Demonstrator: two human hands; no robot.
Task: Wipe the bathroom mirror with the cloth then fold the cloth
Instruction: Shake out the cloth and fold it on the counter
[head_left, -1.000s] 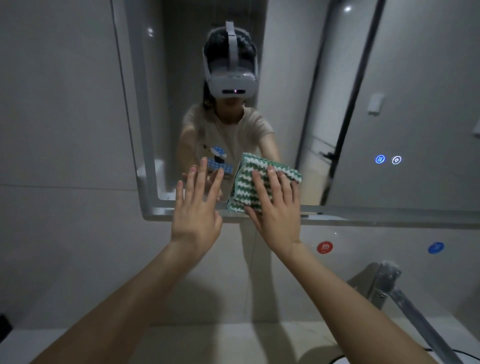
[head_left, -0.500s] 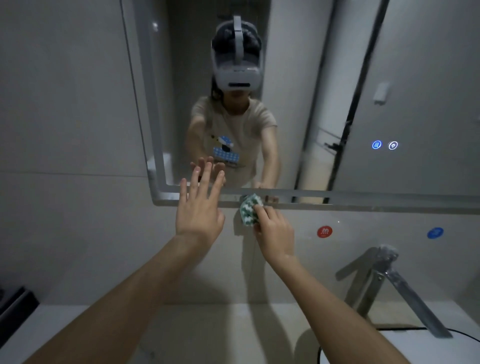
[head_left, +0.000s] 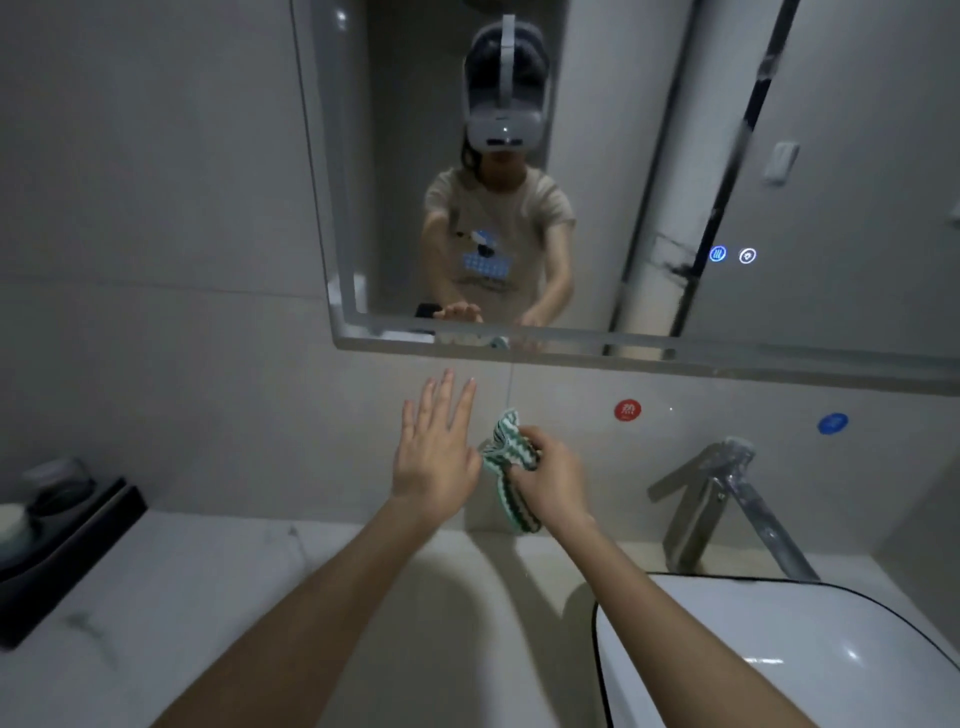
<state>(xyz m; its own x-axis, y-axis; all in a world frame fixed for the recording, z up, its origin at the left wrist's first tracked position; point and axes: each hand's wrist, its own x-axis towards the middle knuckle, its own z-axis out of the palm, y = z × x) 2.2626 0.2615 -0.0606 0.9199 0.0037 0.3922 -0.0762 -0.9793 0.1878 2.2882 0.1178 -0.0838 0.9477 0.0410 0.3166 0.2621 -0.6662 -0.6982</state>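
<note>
Our right hand (head_left: 550, 480) clutches the bunched cloth (head_left: 506, 462) (green and white stripes), one end hanging below the fist; our left hand (head_left: 434, 457) is spread flat just beside it; the mirror (head_left: 779, 156) hangs above both hands.

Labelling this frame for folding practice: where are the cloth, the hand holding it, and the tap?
cloth (head_left: 506, 452), head view, on the bunched striped part above the fist.
right hand (head_left: 553, 480), head view, on its back.
tap (head_left: 719, 486), head view, on its upright body.
</note>
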